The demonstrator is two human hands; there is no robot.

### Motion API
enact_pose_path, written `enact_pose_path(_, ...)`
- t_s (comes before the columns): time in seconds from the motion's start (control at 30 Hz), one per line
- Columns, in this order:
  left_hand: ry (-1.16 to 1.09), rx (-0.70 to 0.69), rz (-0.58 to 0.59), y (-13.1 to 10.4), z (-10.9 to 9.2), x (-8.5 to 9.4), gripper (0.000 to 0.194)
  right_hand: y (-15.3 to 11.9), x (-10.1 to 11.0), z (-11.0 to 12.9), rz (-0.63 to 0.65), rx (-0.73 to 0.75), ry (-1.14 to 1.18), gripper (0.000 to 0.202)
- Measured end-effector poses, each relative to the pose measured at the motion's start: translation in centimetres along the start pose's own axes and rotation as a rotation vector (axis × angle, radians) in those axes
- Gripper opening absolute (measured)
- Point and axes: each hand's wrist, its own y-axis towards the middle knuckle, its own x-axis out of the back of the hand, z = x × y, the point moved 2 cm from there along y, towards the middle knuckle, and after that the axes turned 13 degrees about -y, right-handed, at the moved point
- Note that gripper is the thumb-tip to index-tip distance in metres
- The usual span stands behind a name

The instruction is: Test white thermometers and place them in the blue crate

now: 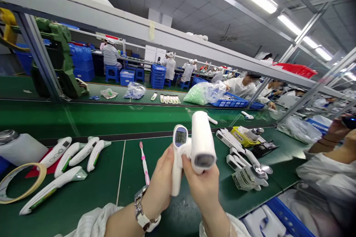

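Observation:
My left hand [160,183] is closed on the handle of a white infrared thermometer [176,174], whose small grey display faces me. Beside it, my right hand [204,185] grips a second white infrared thermometer [202,133] by its handle, its dark oval end turned toward me. The two thermometers are close together above the green bench, and the right one partly covers the left one's body. Left of my hands, a pink and white toothbrush [144,161] lies on the bench, its lower end near my watch.
Several white thermometers [55,187] lie at left by a tape roll [41,179] and a white bottle [23,150]. At right are more white parts, a yellow tray [241,137], a labelled bottle [246,179] and a blue bin [289,216]. A co-worker [328,172] sits at far right.

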Motion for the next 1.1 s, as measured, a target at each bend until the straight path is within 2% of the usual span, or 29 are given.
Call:
enact_pose_path(0.1, 0.039, -0.111, 0.074, 0.1, 0.0, 0.0, 0.037, -0.4, 0.2, -0.3, 0.031, 0.043, 0.016, 0.024)
enact_pose_path(0.17, 0.061, -0.145, 0.123, 0.1, 0.2, 0.0, 0.036, -0.5, 0.1, -0.5, 0.042, -0.016, 0.027, 0.023)
enact_pose_path(0.23, 0.057, -0.13, 0.126, 0.2, 0.4, 0.1, 0.036, -0.5, 0.0, -0.6, 0.064, -0.052, 0.035, 0.022)
enact_pose_path(0.33, 0.049, -0.117, 0.088, 0.4, 0.4, 0.2, 0.033, -0.3, -0.2, -1.1, 0.1, -0.004, 0.022, 0.026)
enact_pose_path(0.43, 0.029, -0.02, 0.089, 0.5, 0.0, 0.0, 0.036, 0.5, 0.5, -3.3, -0.004, -0.051, -0.094, 0.027)
enact_pose_path(0.5, 0.01, 0.081, 0.121, 0.4, -0.4, -0.1, 0.043, 0.9, 1.2, -6.1, -0.071, -0.149, -0.241, 0.03)
enact_pose_path(0.53, 0.0, 0.117, 0.141, 0.4, -0.7, -0.2, 0.045, 1.0, 1.6, -7.7, -0.062, -0.192, -0.32, 0.032)
enact_pose_path(0.6, -0.028, 0.139, 0.163, 0.4, -1.2, -0.2, 0.045, 0.6, 1.8, -11.1, 0.077, -0.24, -0.49, 0.034)
enact_pose_path(0.7, -0.055, 0.145, 0.144, 0.6, -1.4, 0.0, 0.043, -0.7, 1.8, -15.6, 0.355, -0.228, -0.742, 0.033)
enact_pose_path(0.8, -0.039, 0.141, 0.133, 0.7, -1.2, 0.1, 0.046, -1.8, 1.6, -18.6, 0.496, -0.157, -0.888, 0.032)
enact_pose_path(0.87, -0.01, 0.118, 0.138, 0.8, -1.2, 0.2, 0.048, -1.9, 1.6, -19.5, 0.461, -0.088, -0.909, 0.036)
enact_pose_path(1.0, 0.105, 0.03, 0.229, 0.7, -1.6, 0.5, 0.033, -2.5, 3.1, -19.2, 0.213, 0.028, -0.741, 0.04)
enact_pose_path(1.1, 0.194, 0.009, 0.277, 0.3, -2.0, 0.8, 0.02, -4.6, 5.8, -18.5, 0.126, -0.037, -0.541, 0.03)
